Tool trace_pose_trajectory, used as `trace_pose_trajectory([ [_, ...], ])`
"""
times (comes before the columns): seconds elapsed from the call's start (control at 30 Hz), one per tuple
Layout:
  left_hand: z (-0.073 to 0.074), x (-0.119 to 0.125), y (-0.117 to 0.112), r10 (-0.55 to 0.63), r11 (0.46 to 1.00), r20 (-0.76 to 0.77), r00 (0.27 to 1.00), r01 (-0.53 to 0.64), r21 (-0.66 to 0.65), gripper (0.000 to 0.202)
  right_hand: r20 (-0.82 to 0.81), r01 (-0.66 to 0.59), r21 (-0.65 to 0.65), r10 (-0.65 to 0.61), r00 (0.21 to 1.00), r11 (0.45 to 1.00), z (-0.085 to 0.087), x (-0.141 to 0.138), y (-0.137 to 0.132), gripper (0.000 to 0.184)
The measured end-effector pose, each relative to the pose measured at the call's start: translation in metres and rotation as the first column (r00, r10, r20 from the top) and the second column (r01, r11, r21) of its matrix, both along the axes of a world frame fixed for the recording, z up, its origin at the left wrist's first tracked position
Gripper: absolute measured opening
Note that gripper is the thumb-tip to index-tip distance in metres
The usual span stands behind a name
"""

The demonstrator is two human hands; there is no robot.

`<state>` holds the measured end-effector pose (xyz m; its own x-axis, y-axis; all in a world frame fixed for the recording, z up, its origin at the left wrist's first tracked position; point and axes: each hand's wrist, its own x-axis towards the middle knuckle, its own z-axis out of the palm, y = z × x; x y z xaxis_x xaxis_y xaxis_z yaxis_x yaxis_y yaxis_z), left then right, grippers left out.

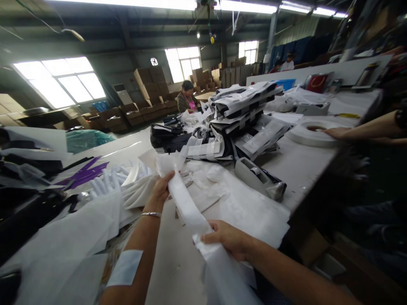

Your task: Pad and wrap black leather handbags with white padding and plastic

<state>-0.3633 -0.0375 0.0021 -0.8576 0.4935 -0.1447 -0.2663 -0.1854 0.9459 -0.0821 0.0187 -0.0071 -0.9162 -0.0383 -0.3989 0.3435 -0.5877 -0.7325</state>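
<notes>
A long folded strip of thin white sheet runs across the table from upper left to lower right, between both hands. Near its far end my left hand is closed on the strip's edge, with a bangle on that wrist. Lower down, my right hand grips the same strip, thumb on top and the other fingers underneath. Beyond the strip lie loose white sheets spread on the table. Rolled white pieces lie left of my left hand.
A tape dispenser stands right of the sheets. Behind it rises a stack of black and white wrapped pieces. At the right, another person's hand touches a large white roll. Purple strips lie left. Another person sits across the table.
</notes>
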Motion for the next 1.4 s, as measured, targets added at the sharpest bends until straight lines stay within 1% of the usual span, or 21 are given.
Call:
trace_pose_trajectory([
  [0.07, -0.004, -0.009, -0.006, 0.011, 0.998, -0.094, 0.996, -0.017, -0.067, 0.050, 0.017, -0.008, -0.031, 0.009, 1.000, 0.999, -0.006, -0.007, -0.008, 0.047],
  [0.17, -0.020, -0.022, -0.014, 0.032, 0.980, -0.195, 0.980, -0.069, -0.185, 0.055, 0.064, -0.015, -0.011, 0.016, 0.998, 1.000, -0.021, -0.017, -0.022, 0.048],
  [0.3, -0.052, -0.036, -0.024, 0.082, 0.916, -0.243, 0.967, -0.169, -0.363, 0.036, 0.103, -0.010, 0.036, 0.006, 0.995, 0.999, -0.039, -0.025, -0.037, 0.050],
  [0.33, -0.059, -0.039, -0.026, 0.097, 0.893, -0.251, 0.963, -0.195, -0.405, 0.032, 0.102, -0.005, 0.046, 0.000, 0.995, 0.999, -0.042, -0.026, -0.039, 0.050],
  [0.4, -0.067, -0.045, -0.028, 0.125, 0.845, -0.287, 0.950, -0.253, -0.471, 0.032, 0.098, 0.000, 0.061, -0.006, 0.995, 0.998, -0.047, -0.028, -0.042, 0.051],
  [0.43, -0.068, -0.048, -0.029, 0.135, 0.822, -0.315, 0.940, -0.283, -0.494, 0.034, 0.097, 0.001, 0.064, -0.007, 0.995, 0.998, -0.049, -0.029, -0.043, 0.051],
  [0.5, -0.064, -0.054, -0.030, 0.138, 0.782, -0.374, 0.917, -0.333, -0.526, 0.040, 0.092, -0.001, 0.058, -0.005, 0.996, 0.998, -0.050, -0.029, -0.044, 0.052],
  [0.6, -0.049, -0.053, -0.034, 0.106, 0.763, -0.441, 0.891, -0.358, -0.538, 0.057, 0.072, 0.000, 0.049, -0.003, 0.997, 0.999, -0.051, -0.029, -0.045, 0.052],
  [0.67, -0.037, -0.040, -0.042, 0.071, 0.783, -0.477, 0.876, -0.345, -0.517, 0.067, 0.062, 0.001, 0.049, -0.004, 0.998, 0.999, -0.050, -0.029, -0.046, 0.052],
  [0.7, -0.033, -0.029, -0.049, 0.052, 0.800, -0.490, 0.870, -0.330, -0.502, 0.069, 0.061, 0.002, 0.049, -0.005, 0.998, 0.999, -0.050, -0.029, -0.047, 0.051],
  [0.77, -0.028, 0.002, -0.071, 0.015, 0.835, -0.493, 0.870, -0.283, -0.473, 0.062, 0.064, 0.003, 0.044, -0.006, 0.998, 0.999, -0.049, -0.029, -0.048, 0.051],
  [0.83, -0.031, 0.042, -0.100, -0.016, 0.861, -0.442, 0.897, -0.212, -0.463, 0.049, 0.059, 0.008, 0.043, -0.010, 0.998, 0.999, -0.047, -0.030, -0.048, 0.050],
  [0.87, -0.034, 0.064, -0.116, -0.043, 0.868, -0.386, 0.922, -0.156, -0.471, 0.048, 0.053, 0.009, 0.044, -0.011, 0.999, 0.999, -0.045, -0.031, -0.048, 0.050],
  [0.93, -0.044, 0.106, -0.144, -0.096, 0.862, -0.230, 0.968, -0.035, -0.505, 0.062, 0.053, 0.007, 0.049, -0.009, 0.999, 0.999, -0.041, -0.033, -0.048, 0.048],
  [1.0, -0.052, 0.140, -0.161, -0.153, 0.856, 0.013, 0.988, 0.139, -0.499, 0.076, 0.069, 0.002, 0.059, -0.006, 0.998, 0.998, -0.037, -0.034, -0.049, 0.046],
  [1.03, -0.055, 0.153, -0.164, -0.172, 0.867, 0.159, 0.972, 0.226, -0.444, 0.080, 0.080, -0.001, 0.065, -0.004, 0.997, 0.998, -0.036, -0.035, -0.050, 0.045],
  [1.07, -0.056, 0.162, -0.164, -0.188, 0.887, 0.267, 0.945, 0.280, -0.368, 0.081, 0.087, -0.006, 0.072, -0.001, 0.996, 0.997, -0.035, -0.035, -0.051, 0.044],
  [1.13, -0.055, 0.173, -0.157, -0.214, 0.930, 0.381, 0.900, 0.307, -0.203, 0.080, 0.085, -0.018, 0.090, 0.010, 0.996, 0.996, -0.034, -0.035, -0.055, 0.041],
  [1.2, -0.052, 0.176, -0.147, -0.217, 0.958, 0.411, 0.886, 0.273, -0.083, 0.075, 0.067, -0.023, 0.117, 0.016, 0.998, 0.993, -0.035, -0.034, -0.058, 0.041],
  [1.27, -0.051, 0.176, -0.137, -0.197, 0.975, 0.441, 0.875, 0.223, -0.009, 0.065, 0.021, -0.007, 0.154, 0.004, 1.000, 0.988, -0.037, -0.033, -0.062, 0.047],
  [1.4, -0.058, 0.181, -0.128, -0.115, 0.993, 0.440, 0.890, 0.120, 0.016, 0.043, -0.048, 0.064, 0.208, -0.055, 0.997, 0.976, -0.041, -0.033, -0.069, 0.064],
])
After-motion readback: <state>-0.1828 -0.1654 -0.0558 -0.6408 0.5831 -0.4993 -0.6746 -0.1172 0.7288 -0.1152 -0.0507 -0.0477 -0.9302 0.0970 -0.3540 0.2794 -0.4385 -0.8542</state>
